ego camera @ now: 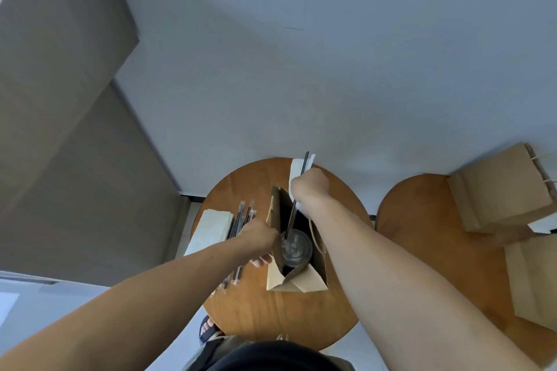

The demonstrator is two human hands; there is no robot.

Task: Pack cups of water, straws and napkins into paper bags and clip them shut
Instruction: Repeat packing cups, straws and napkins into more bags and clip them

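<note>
Presently, the clear lidded cup [297, 247] sits inside the open brown paper bag [304, 281]. My left grip [260, 238] pinches its rim, my right grip [310, 187] clutches a black straw [305, 163] and white napkin [297, 169] over the mouth — insertion and clipping outstanding.

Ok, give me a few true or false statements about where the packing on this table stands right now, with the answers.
1. A lidded cup sits inside the open paper bag. True.
2. The right hand holds a clip. False: it grips a black straw and a white napkin above the bag's far end.
3. The left hand holds the bag's left rim. True.
4. The spare straws lie right of the bag. False: they lie left of it, beside the napkin stack.
5. The second table holds cups. False: other bags lie on it.
</note>
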